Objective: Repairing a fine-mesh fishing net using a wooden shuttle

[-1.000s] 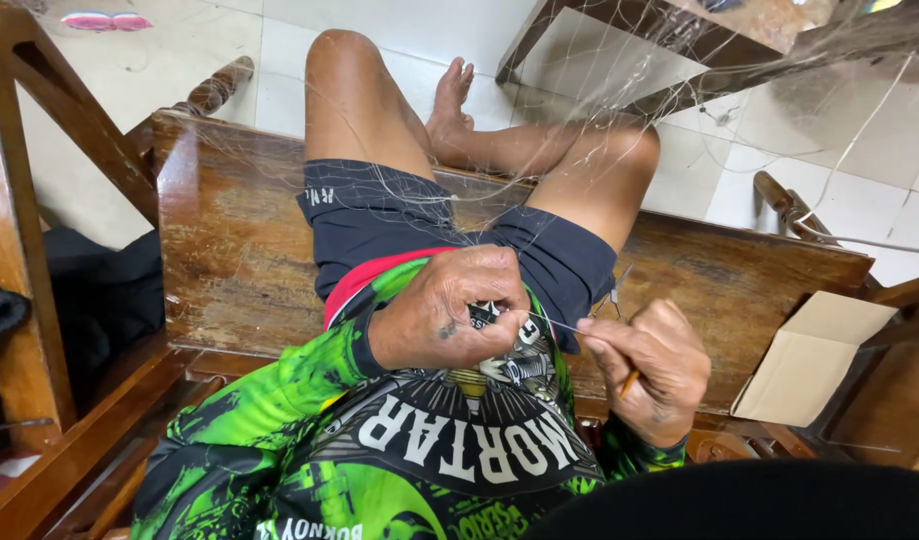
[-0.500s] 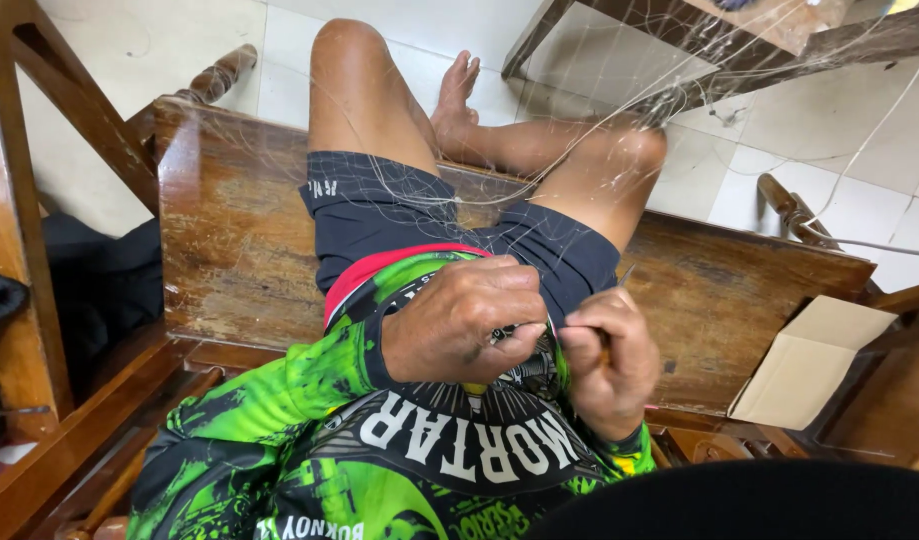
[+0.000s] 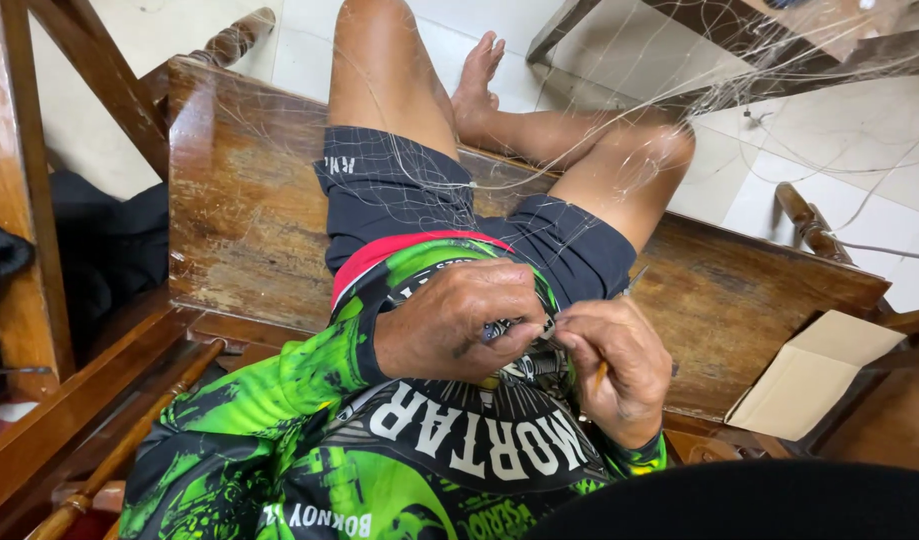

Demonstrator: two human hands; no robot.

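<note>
Hands pinched together on fine netting over the lap

Left hand (image 3: 459, 325) curls closed on a small dark tool and thin net (image 3: 449, 190) strands; right hand (image 3: 614, 365), touching it, grips a slim orange-tipped stick (image 3: 601, 375). Netting drapes across the wooden bench (image 3: 239, 200).

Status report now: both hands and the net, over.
Left hand and right hand meet at the lap, pinching fine net. Thin orange tool in right grip. Net draped over legs. Nothing blocking.
</note>
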